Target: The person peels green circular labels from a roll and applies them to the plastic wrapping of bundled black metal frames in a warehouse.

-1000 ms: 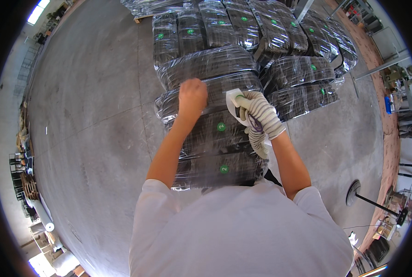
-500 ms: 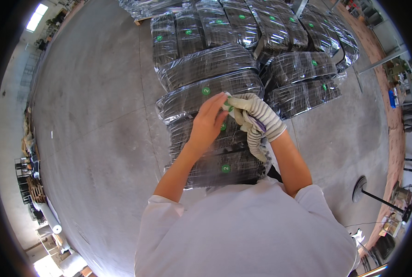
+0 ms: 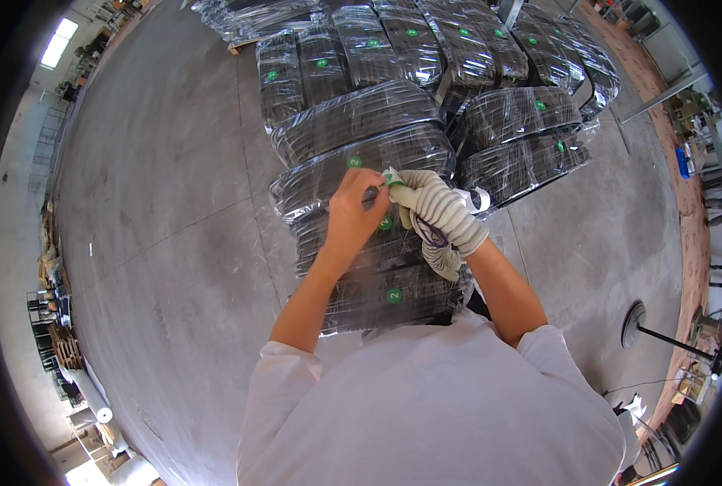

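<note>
My bare left hand [image 3: 349, 212] pinches with thumb and forefinger at the end of a strip of green round stickers [image 3: 391, 177]. My right hand [image 3: 446, 206], in a striped knit glove, is closed on that strip. A second, loose glove [image 3: 440, 257] with a purple edge hangs from the same hand. A curl of white backing paper [image 3: 480, 198] sticks out beyond the right hand. Beneath both hands lie black bundles in clear film [image 3: 393, 279]; one bears a green round sticker [image 3: 394, 296].
More film-wrapped black bundles [image 3: 353, 113] are stacked ahead, most with green stickers. Metal posts [image 3: 664, 95] rise at the right. A stand with a round black base [image 3: 634, 324] is on the concrete floor [image 3: 166, 211]. White rolls [image 3: 93, 397] lie along the left wall.
My left fingers have drawn into a pinch at the sticker strip. The right hand has shifted slightly left and down, and the white paper curl now shows behind it.
</note>
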Demonstrator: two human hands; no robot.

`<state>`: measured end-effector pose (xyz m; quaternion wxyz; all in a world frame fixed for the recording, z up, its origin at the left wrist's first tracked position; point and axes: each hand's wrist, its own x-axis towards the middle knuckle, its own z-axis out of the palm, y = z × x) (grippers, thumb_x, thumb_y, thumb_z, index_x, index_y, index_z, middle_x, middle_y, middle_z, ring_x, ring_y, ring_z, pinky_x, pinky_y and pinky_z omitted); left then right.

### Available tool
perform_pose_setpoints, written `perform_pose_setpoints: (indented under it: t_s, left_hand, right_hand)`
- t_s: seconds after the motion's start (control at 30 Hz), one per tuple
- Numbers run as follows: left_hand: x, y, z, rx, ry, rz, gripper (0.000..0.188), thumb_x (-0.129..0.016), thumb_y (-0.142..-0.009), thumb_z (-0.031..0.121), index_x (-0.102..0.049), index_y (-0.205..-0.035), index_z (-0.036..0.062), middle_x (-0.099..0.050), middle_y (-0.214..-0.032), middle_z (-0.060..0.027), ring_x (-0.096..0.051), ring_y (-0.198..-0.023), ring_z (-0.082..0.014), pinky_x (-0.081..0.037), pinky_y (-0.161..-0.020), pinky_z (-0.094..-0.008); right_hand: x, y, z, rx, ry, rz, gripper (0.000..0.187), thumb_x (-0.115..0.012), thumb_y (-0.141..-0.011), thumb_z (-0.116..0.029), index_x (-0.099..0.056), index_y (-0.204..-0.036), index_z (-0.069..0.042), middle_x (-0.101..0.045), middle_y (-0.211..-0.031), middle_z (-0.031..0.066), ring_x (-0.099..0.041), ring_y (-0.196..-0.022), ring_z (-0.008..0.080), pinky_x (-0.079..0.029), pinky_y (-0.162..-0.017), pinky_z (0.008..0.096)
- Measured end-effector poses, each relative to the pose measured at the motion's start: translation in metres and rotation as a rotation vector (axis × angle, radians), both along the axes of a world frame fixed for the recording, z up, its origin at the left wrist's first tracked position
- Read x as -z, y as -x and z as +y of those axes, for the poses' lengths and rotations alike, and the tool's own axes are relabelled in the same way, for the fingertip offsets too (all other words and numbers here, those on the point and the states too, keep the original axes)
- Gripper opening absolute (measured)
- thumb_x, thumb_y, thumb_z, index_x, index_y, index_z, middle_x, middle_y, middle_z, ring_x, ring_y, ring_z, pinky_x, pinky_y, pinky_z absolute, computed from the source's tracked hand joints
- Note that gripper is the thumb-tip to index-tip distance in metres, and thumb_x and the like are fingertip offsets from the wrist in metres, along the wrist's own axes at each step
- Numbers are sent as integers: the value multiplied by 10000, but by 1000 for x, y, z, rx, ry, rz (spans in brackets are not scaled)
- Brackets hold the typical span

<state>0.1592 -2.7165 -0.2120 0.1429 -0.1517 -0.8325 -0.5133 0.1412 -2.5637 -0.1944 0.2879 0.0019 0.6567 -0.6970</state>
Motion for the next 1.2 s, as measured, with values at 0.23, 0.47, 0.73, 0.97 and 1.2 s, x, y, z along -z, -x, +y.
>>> perform_pose_setpoints:
  t_s: [0.23, 0.47, 0.73, 0.97, 1.2]
  left_hand:
    - [17, 42, -24, -101, -147, -238, 127, -632, -769, 119, -599, -799, 0, -598, -712, -109, -604, -673, -150, -468, -619, -267]
    - [34, 141, -55, -309, 336, 137, 114, -610, -743, 107, -550, -711, 15, -572, -712, -123, -579, -681, -281, -458, -598, -357]
    - [76, 158, -47, -131, 889, 341, 76, -572, -733, 142, -570, -739, 66, -542, -779, -93, -548, -770, -270, -451, -678, -381]
    - [-21, 54, 26, 198, 398, 34, 156, -563, -814, 164, -623, -834, 22, -607, -837, -115, -569, -794, -301, -445, -716, -380]
    - [-58, -57, 150, 363, 238, 112, 338, -578, -792, 56, -537, -1127, 36, -512, -1178, -124, -469, -1121, -283, -376, -924, -351]
  right_hand:
    - [-10, 12, -3, -51, 3, -71, 275, -595, -792, -297, -593, -817, -24, -554, -501, 90, -512, -384, 141, -386, -375, 260]
    - [-14, 44, -17, 76, 104, -204, 170, -612, -771, -117, -610, -847, 35, -503, -548, 45, -456, -400, 77, -308, -328, 216]
    - [-19, 12, 7, 24, 230, -115, 214, -561, -804, -217, -581, -850, -8, -522, -493, 52, -438, -360, 81, -335, -331, 219]
    - [-14, -39, 70, 171, 260, -188, 182, -539, -822, -188, -564, -840, -9, -539, -532, 86, -462, -381, 125, -359, -358, 242]
    - [-30, -82, 150, 294, 457, -136, 272, -603, -781, -146, -563, -993, 19, -561, -656, 39, -505, -512, 84, -382, -431, 216]
